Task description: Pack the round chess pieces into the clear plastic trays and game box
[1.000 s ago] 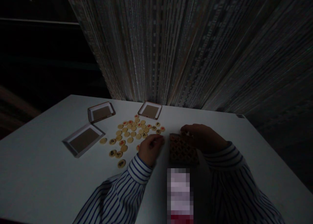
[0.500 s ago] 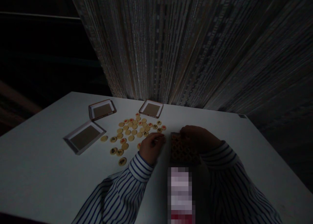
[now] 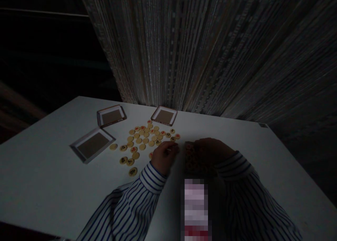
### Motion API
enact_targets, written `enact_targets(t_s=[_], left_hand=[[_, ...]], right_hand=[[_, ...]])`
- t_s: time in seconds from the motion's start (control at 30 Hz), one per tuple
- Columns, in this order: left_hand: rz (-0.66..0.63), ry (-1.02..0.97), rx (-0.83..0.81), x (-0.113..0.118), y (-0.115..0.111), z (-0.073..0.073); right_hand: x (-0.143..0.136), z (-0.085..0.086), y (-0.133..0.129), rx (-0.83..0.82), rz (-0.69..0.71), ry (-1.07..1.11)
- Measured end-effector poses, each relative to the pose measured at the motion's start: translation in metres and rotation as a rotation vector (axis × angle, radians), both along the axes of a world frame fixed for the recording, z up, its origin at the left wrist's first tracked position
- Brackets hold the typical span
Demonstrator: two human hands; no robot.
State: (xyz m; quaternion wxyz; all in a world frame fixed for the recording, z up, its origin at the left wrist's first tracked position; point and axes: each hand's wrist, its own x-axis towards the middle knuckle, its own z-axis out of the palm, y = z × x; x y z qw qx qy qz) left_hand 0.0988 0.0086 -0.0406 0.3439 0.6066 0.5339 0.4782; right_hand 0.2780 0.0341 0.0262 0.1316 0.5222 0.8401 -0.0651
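The right hand (image 3: 214, 150) has moved lower over the dark box (image 3: 190, 169) of discs; I can't make out its grip. My left hand (image 3: 165, 156) curls between that box and the loose discs (image 3: 142, 147) on the white surface (image 3: 52, 185), holding nothing I can discern.

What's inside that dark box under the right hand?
Small round pieces, close together, in the part of the box that shows. The right hand covers the rest, so what's under it is hidden.
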Motion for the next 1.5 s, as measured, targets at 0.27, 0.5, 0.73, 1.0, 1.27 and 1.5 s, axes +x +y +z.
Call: enact_targets(t_s=[0.27,0.5,0.73,1.0,1.27,1.5], left_hand=[[0.017,0.004,-0.01,0.0,0.0,0.001],[-0.004,-0.01,-0.005,-0.001,0.0,0.003],[0.0,0.019,0.005,-0.001,0.0,0.002],[-0.004,0.02,0.02,-0.001,0.0,0.0],[-0.012,0.017,0.018,-0.001,0.0,-0.001],[-0.021,0.043,0.02,-0.001,-0.001,0.001]], right_hand=[[0.002,-0.01,0.004,-0.007,0.033,0.025],[0.003,-0.013,0.005,-0.012,0.022,0.028],[0.002,-0.012,0.005,-0.019,0.043,0.053],[0.003,-0.012,0.005,-0.02,0.02,0.035],[0.002,-0.009,0.004,-0.011,0.011,-0.004],[0.0,-0.01,0.004,0.0,0.038,-0.02]])
